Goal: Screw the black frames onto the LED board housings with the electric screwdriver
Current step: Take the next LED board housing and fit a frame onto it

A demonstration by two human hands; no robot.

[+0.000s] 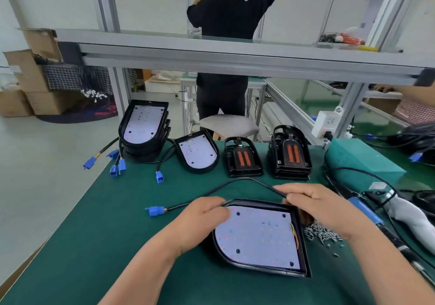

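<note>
- The left hand (207,217) lies over the rounded end of the black-rimmed, D-shaped LED board housing (259,236), with its fingers curled onto the rim.
- The right hand (322,208) sits at the housing's far right corner, its fingertips pinching the thin black cable (235,181).
- The housing lies flat on the green matte table (106,222), directly in front of the person. Its smooth white board is dotted with small red and amber LEDs and shows dark round screw holes.
- The cable arches away and back to the left, ending in a blue plastic connector (155,211) that rests on the table.
- A heap of small shiny metal screws (322,234) lies just right of the housing, partly under the right wrist.
- The electric screwdriver with a blue grip (364,210) lies beyond the screws, and neither hand touches it.
- Along the far edge stand a stack of housings (144,125) and a single housing (199,152).
- Next to them are black moulded frames with orange strips (243,158) and a taller stack of frames (292,154).
- A teal box (357,158) stands to the right of these.
- A person in black clothes (231,17) stands behind the aluminium rail.
</note>
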